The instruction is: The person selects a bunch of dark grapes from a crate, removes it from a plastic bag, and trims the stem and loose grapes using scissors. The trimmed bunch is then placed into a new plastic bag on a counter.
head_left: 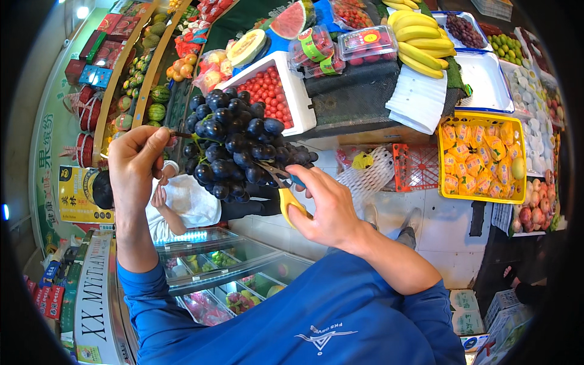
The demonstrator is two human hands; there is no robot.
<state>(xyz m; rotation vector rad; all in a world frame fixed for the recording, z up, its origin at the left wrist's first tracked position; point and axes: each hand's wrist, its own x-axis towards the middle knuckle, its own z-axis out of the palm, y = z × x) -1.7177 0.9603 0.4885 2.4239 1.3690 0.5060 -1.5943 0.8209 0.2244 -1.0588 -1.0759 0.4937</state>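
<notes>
A large bunch of dark grapes (234, 143) hangs in front of me at chest height. Its stem is pinched between the thumb and fingers of my left hand (141, 152). On the other side, my right hand (322, 204) grips a pair of scissors (286, 207) with yellow and blue handles. The metal blades reach in among the grapes at the bunch's lower right; what lies between their tips is hidden by the fruit.
Beyond the grapes stand a white foam box of small red tomatoes (267, 91), bananas (420, 39) and a cut melon (247, 48). A yellow crate (443, 176) of wrapped fruit is at right. A glass display case (243, 274) and another person (182, 201) are at left.
</notes>
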